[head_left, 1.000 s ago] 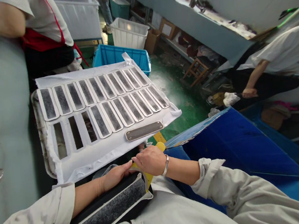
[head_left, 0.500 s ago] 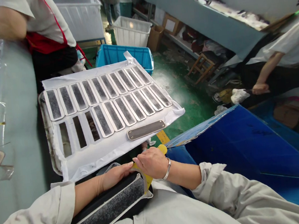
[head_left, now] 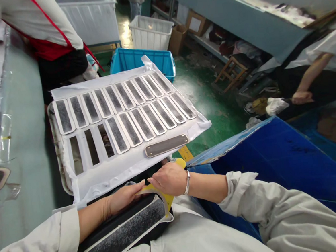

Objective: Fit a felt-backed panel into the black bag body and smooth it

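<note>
A long black speckled panel with pale raised edges (head_left: 123, 238) lies slanting across my lap. At its far end a yellow strip (head_left: 169, 200), paler on its inner face, curves up between my hands. My right hand (head_left: 169, 179), with a bracelet at the wrist, is closed round the strip, whose rounded yellow end sticks out beyond the fingers. My left hand (head_left: 124, 197) lies along the panel's far side, its thumb and fingers pinching the strip's other end. The thumbs are close together.
Ahead stands a white-covered tray (head_left: 101, 182) with rows of framed dark strips and one brown riveted strip (head_left: 166, 145). A blue bin (head_left: 266, 163) is at right, a grey-green table (head_left: 29, 158) at left. Co-workers sit on both sides.
My left hand has drawn slightly left and back, and the yellow strip between my hands now shows a wider curve. The view has shifted a little.
</note>
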Demonstrator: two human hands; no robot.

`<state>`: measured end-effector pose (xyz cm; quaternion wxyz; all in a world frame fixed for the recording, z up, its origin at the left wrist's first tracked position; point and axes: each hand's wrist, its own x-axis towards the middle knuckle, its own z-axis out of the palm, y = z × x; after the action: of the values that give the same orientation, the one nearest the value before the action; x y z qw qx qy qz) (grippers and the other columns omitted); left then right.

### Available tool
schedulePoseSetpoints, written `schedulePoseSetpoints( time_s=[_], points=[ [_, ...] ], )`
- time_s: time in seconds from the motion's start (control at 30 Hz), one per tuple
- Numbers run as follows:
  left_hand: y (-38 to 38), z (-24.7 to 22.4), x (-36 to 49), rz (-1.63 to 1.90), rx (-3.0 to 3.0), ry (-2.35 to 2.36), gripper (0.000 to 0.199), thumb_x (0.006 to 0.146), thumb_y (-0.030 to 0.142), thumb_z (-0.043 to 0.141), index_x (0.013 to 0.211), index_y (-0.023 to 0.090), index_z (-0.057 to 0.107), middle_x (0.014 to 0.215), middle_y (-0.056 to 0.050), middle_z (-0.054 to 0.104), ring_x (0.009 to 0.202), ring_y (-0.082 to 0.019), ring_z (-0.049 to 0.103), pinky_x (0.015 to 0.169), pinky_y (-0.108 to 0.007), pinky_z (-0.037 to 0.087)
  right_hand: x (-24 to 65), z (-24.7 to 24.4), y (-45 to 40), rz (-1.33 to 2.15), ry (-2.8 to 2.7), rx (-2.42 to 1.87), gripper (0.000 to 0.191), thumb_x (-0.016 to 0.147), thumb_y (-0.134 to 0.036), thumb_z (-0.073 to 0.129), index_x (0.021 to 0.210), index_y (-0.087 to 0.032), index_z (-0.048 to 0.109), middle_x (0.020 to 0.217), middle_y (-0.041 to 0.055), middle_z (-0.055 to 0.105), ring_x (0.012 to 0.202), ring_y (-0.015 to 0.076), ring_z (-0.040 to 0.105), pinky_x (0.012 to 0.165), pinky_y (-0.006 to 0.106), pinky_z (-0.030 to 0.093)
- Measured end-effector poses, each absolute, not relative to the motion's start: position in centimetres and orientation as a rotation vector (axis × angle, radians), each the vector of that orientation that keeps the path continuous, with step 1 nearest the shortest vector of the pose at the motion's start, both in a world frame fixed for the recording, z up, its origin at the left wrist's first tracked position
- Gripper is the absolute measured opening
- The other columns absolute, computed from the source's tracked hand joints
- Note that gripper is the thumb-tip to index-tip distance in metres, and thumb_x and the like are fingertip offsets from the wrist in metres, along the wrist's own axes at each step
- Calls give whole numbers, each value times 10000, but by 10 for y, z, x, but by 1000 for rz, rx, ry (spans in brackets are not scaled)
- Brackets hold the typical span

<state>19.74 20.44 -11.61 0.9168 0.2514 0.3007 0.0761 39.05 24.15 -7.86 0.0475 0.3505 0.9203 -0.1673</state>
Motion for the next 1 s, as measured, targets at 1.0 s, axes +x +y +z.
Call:
schedulePoseSetpoints(
  time_s=[1.0],
  points=[
    [216,-91,200,-12,1417,676,473,957,382,203,1272,191,500,1306,-6,535,1169,-169,488,1069,-278,273,401,-82,230,-543,2826,1075,463,941,-380,312,682,-170,634,679,58,677,621,175,617,550,291,328]
  ],
)
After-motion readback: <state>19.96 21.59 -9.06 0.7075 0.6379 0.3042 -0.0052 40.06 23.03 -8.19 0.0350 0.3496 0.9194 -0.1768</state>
